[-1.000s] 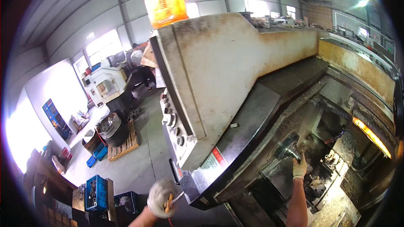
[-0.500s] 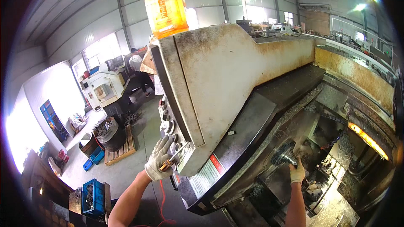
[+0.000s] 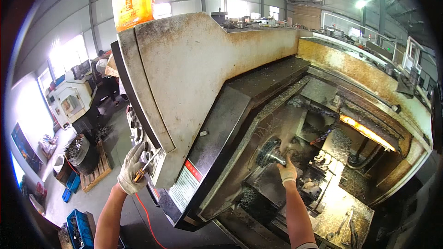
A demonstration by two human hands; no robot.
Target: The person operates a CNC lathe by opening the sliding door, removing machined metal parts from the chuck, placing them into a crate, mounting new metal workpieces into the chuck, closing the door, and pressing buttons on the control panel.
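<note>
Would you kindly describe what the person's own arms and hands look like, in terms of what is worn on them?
Both hands wear light, off-white knitted work gloves, grubby and greyed with use. The left hand has a glove ending at the wrist, with the forearm bare below it. The right hand has the same kind of glove; its forearm is bare too, with a pale sleeve edge just showing at the picture's lower edge.

big dirty machine (image 3: 198, 78) | orange bottle (image 3: 133, 0) stands on top | metal bits lie inside
</note>
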